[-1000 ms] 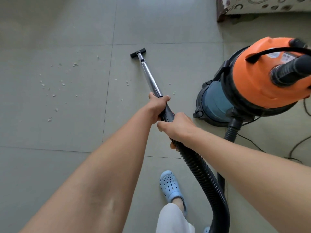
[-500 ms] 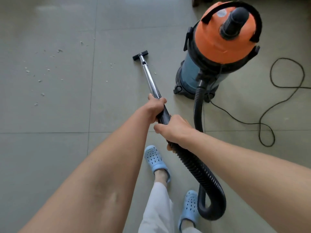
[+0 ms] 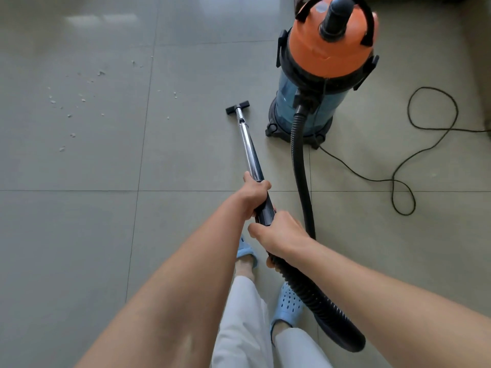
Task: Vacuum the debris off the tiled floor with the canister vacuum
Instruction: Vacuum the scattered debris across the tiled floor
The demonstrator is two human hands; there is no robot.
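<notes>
An orange-topped, blue-bodied canister vacuum (image 3: 318,83) stands upright on the grey tiled floor (image 3: 79,235). Its black ribbed hose (image 3: 303,168) runs from the body down to my hands. My left hand (image 3: 253,196) grips the silver wand (image 3: 248,150) where it meets the black handle. My right hand (image 3: 279,235) grips the hose end just behind. The small black nozzle (image 3: 237,106) rests on the floor left of the canister base. White debris (image 3: 77,102) lies scattered on the tiles well to the nozzle's left.
A black power cord (image 3: 414,155) loops over the floor right of the canister. My feet in light blue clogs (image 3: 288,305) and white trousers stand below my hands. A dark furniture edge (image 3: 478,49) runs along the right side.
The nozzle has come back toward me, closer to the canister base and farther from the debris. My view has shifted right and back, showing the whole canister and cord.
</notes>
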